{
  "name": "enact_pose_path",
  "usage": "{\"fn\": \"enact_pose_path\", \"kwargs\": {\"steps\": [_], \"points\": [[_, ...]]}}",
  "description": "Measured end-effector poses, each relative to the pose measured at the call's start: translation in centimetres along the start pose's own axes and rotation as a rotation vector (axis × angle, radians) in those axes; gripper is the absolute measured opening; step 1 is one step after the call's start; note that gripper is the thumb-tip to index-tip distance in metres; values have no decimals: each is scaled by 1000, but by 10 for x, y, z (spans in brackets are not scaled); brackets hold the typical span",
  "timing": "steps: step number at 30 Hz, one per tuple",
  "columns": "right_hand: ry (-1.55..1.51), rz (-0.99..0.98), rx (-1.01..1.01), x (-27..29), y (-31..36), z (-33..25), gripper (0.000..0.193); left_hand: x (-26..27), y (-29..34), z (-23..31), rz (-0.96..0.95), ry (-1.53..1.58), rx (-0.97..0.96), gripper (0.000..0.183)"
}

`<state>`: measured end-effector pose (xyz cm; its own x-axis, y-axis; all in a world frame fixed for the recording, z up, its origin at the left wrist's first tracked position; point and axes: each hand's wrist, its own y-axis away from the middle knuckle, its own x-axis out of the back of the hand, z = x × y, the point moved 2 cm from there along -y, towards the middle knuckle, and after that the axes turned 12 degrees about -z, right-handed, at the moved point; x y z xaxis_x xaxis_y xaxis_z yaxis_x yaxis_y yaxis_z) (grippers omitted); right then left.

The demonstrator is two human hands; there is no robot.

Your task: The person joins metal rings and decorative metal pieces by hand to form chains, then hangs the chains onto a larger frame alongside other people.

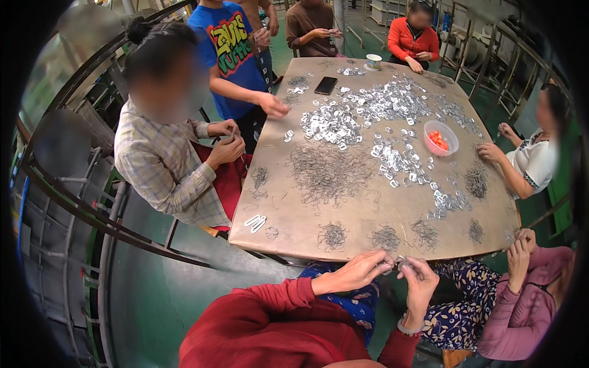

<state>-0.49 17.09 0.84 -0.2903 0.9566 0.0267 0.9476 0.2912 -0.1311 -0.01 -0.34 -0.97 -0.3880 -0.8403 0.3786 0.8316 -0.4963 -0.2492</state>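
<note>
Close together at the table's near edge, my two hands work with their fingers pinched. My left hand is closed, and what lies between its fingertips is too small to name. My right hand is closed on a small shiny metal piece at its fingertips. Just beyond them on the table lie small heaps of thin bent wire pieces: one heap left of my hands, another heap straight ahead, and a third heap to the right.
The brown-covered table carries a wide spread of wires, piles of flat silvery buckle-like pieces, a bowl of orange pieces, a phone and a cup. Several people surround it; one in pink sleeves sits close at right.
</note>
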Motion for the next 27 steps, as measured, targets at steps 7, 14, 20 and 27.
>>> {"fn": "enact_pose_path", "kwargs": {"steps": [7,14,20,27], "points": [[-121,146,85,-8,6,13,20,-8,-2,6,-46,-88,11,16],[-204,168,63,-12,10,12,18,-14,2,3,-24,-129,-4,14],[-270,214,91,-22,15,17,15,-10,11,4,22,-154,-2,13],[-206,211,136,-24,26,3,14,-14,19,11,41,-169,-38,10]]}}
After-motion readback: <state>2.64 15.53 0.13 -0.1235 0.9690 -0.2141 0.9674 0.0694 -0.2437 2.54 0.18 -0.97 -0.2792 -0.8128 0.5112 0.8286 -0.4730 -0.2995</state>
